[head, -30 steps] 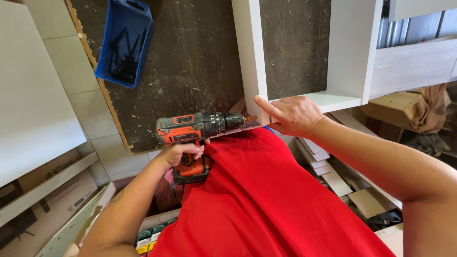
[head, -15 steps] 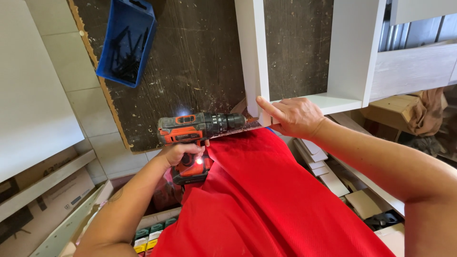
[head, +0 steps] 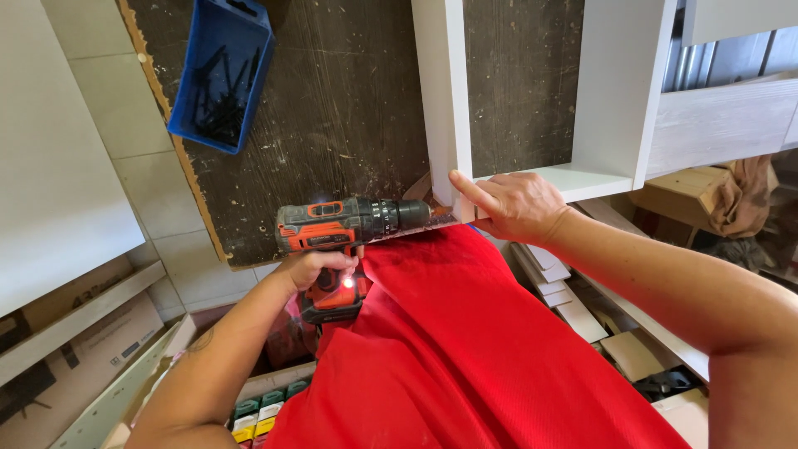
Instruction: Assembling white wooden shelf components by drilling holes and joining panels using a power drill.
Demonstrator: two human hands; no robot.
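Observation:
My left hand [head: 312, 268] grips the handle of an orange and black cordless drill [head: 345, 226], whose small work light is on. The drill lies level, its chuck pointing right at the lower corner of a white board frame [head: 445, 108] that rests on the dark worktop [head: 349, 116]. My right hand [head: 511, 204] presses on that corner, index finger stretched along the white edge, right beside the drill's tip. The tip itself is hidden behind the corner. A red shirt [head: 465, 349] fills the lower middle.
A blue bin [head: 223, 75] of dark screws sits on the worktop at the upper left. A large white panel [head: 50, 150] leans at the left. Cardboard boxes [head: 91, 333], board offcuts [head: 557, 287] and small coloured boxes [head: 262, 411] lie on the floor below.
The drill's work light came on half a second ago and stays lit. Both hands and the drill hold nearly the same position at the frame's corner.

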